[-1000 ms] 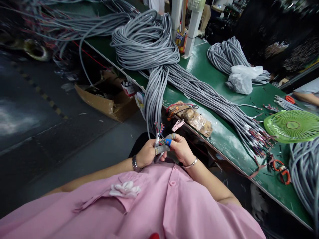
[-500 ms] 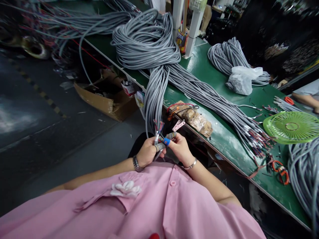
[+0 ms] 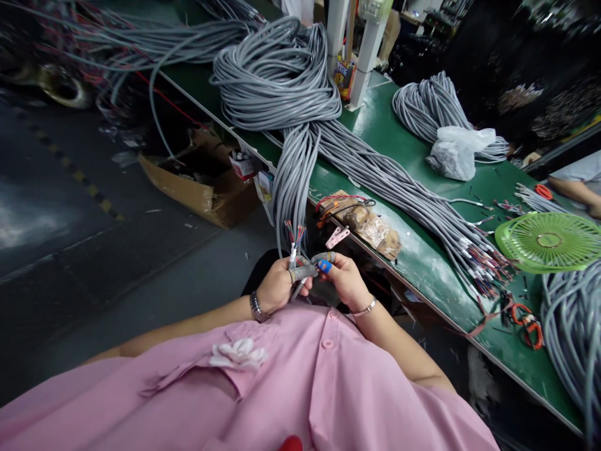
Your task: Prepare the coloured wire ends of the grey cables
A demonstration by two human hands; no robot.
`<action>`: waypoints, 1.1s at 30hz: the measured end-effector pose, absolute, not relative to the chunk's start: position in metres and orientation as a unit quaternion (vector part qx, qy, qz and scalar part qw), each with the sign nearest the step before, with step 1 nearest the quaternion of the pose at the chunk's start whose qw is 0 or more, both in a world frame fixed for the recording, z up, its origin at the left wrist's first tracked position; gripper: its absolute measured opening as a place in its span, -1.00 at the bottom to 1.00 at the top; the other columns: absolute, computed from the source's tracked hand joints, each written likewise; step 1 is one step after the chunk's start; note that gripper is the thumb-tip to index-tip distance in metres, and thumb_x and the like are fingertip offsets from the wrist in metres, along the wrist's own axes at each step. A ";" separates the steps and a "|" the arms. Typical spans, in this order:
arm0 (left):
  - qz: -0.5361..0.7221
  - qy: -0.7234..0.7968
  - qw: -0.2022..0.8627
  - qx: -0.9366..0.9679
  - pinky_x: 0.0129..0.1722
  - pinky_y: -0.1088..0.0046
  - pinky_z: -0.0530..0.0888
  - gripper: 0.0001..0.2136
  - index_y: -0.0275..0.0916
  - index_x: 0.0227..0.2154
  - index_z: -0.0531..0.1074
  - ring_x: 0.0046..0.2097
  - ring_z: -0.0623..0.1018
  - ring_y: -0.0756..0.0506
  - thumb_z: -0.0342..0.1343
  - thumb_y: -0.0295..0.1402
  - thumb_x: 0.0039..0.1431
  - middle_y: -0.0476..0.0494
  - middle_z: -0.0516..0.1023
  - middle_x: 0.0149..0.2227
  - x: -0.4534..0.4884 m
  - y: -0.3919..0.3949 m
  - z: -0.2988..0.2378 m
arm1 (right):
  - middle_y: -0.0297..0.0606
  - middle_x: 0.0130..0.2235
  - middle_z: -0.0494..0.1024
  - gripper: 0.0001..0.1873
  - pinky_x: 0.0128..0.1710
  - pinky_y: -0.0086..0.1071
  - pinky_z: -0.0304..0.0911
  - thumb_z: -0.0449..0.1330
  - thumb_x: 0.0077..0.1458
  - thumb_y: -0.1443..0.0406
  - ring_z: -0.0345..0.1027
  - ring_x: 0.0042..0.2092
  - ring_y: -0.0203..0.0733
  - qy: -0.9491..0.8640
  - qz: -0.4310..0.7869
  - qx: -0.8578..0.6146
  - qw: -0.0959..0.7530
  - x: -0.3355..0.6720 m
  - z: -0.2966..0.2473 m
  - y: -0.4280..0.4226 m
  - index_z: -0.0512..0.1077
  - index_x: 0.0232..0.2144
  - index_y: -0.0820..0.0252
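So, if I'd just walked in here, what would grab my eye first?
Probably the huge coil of grey cable, heaped on the green bench at the top, just left of centre. Next, the bright green fan-like grille at the right edge. Then, mid-picture above the pink shirt, the left hand holds a cable end spraying coloured wires, with the right hand and its blue-covered thumb close beside it.

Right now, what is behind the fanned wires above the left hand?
Behind the wires hangs a grey cable bundle. Its lower end, covered by the left hand, cannot be seen.
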State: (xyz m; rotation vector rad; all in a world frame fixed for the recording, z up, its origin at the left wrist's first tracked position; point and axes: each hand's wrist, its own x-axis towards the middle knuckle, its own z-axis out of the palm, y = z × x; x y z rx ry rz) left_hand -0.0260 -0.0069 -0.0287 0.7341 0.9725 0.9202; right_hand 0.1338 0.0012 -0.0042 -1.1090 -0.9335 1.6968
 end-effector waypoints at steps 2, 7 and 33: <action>0.420 0.437 0.727 0.324 -0.68 0.53 0.37 -0.81 -0.29 -0.50 0.42 -0.64 0.42 0.01 0.25 -0.27 -0.04 -0.04 0.50 -0.62 -0.026 -0.007 -0.031 | -0.39 -0.53 0.44 -0.76 -0.49 -0.48 0.15 0.36 -0.13 0.19 0.17 -0.53 -0.41 -0.367 0.692 -0.447 0.433 0.134 -0.004 0.002 0.53 -0.41 0.23; 0.422 0.432 0.733 0.313 -0.69 0.54 0.36 -0.79 -0.30 -0.48 0.43 -0.65 0.42 0.01 0.26 -0.24 -0.04 -0.05 0.49 -0.63 -0.026 -0.007 -0.031 | -0.36 -0.49 0.48 -0.76 -0.50 -0.50 0.19 0.39 -0.20 0.23 0.22 -0.51 -0.40 -0.350 0.692 -0.459 0.434 0.134 -0.001 0.003 0.51 -0.43 0.23; 0.398 0.454 0.695 0.391 -0.63 0.53 0.34 -0.78 -0.28 -0.52 0.42 -0.63 0.45 0.01 0.24 -0.23 -0.01 -0.05 0.50 -0.60 -0.026 -0.012 -0.026 | -0.44 -0.54 0.37 -0.70 -0.54 -0.50 0.15 0.37 -0.13 0.15 0.17 -0.53 -0.40 -0.389 0.656 -0.473 0.441 0.135 -0.006 -0.006 0.41 -0.43 0.20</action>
